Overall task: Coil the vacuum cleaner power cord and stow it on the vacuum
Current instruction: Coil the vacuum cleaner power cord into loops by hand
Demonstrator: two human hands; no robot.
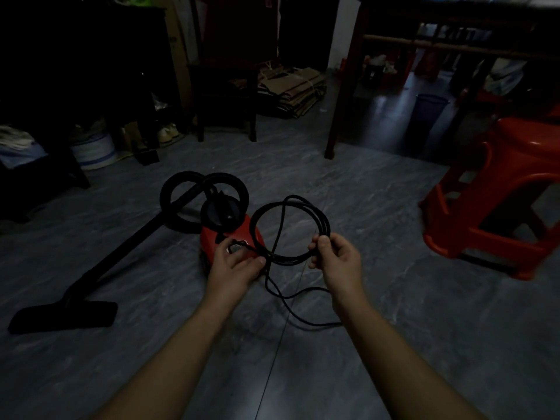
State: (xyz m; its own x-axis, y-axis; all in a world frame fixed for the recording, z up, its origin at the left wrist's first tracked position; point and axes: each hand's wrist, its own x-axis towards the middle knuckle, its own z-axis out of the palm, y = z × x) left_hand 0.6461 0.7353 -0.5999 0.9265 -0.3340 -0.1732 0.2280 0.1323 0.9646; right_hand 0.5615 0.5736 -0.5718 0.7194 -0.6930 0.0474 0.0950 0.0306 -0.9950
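Note:
A small red vacuum cleaner (212,237) sits on the grey tiled floor, its black hose (181,192) looped above it and a black wand ending in a floor nozzle (63,316) at the left. The black power cord (312,212) hangs in several round loops from my right hand (336,257), which pinches the coil at its right side. My left hand (235,262) grips the cord strand at the coil's lower left, just over the vacuum's rear. A loose tail of cord (291,307) trails down to the floor between my forearms.
A red plastic stool (491,201) stands at the right. Dark wooden table legs (336,116) rise behind, with a blue bin (428,116) beyond. Flattened cardboard (291,89) is piled at the back. Dark furniture and a white bucket (94,150) line the left.

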